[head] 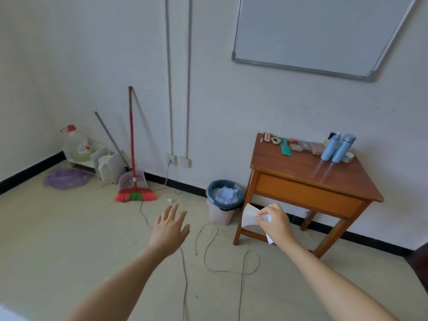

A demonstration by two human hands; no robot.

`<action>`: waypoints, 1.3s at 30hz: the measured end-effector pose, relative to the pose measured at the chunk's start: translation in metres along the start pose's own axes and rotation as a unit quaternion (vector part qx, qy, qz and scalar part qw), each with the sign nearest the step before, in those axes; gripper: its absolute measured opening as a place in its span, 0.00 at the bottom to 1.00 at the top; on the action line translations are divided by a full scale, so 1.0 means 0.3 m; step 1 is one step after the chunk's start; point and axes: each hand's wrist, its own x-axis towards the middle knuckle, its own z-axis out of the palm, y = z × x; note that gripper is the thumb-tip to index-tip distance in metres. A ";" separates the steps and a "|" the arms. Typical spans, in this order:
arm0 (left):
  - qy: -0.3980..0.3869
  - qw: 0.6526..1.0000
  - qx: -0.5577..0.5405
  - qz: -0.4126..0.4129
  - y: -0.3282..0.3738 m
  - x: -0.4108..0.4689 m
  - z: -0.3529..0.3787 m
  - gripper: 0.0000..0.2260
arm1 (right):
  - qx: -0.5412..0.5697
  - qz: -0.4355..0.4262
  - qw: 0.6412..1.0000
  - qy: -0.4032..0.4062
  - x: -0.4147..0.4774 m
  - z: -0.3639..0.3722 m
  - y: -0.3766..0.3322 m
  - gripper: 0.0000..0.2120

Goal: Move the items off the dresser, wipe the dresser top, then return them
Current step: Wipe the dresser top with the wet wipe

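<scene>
We pinch a white tissue (pixel 249 215) in our right hand (pixel 275 222), with the fingers curled round its crumpled end, low in front of the table (pixel 301 167). Our left hand (pixel 170 228) is spread with straight fingers and holds nothing, out over the floor. The table stands against the wall ahead of us, and by the look of it nothing has come off it yet. Two blue bottles (pixel 342 149) stand upright at the back right, close together. Flat palettes (pixel 305 146), a green comb (pixel 285 148), a scrunchie (pixel 275 140) and what may be lipsticks run along the wall edge, though these last are too small to be sure of. We judge the bottles tall, smooth and easy to tip, so each wants a grip round its middle, one at a time. The palettes look stiff and possibly fragile, and are best pinched by their edges. The comb is light and rigid, and we can lift it by the spine. The scrunchie is soft and can be taken anywhere. The tissue is thin and limp, so we should wad it before wiping.
</scene>
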 end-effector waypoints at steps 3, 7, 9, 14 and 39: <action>-0.014 1.000 0.007 0.014 0.053 0.222 0.043 0.23 | 0.001 0.013 1.000 0.003 0.189 0.032 0.078 0.04; -0.028 0.999 0.011 0.021 0.125 0.544 0.081 0.23 | -0.016 0.007 1.000 0.013 0.483 0.067 0.169 0.05; -0.033 0.999 0.014 0.017 0.156 0.699 0.082 0.23 | -0.020 0.004 1.000 0.000 0.628 0.082 0.198 0.05; -0.025 1.000 -0.012 -0.007 0.212 1.014 0.082 0.24 | -0.033 -0.019 0.999 -0.027 0.953 0.123 0.233 0.07; -0.225 0.972 -0.002 0.065 -0.108 2.246 0.320 0.23 | -0.039 0.181 0.953 -0.240 2.019 0.738 0.331 0.16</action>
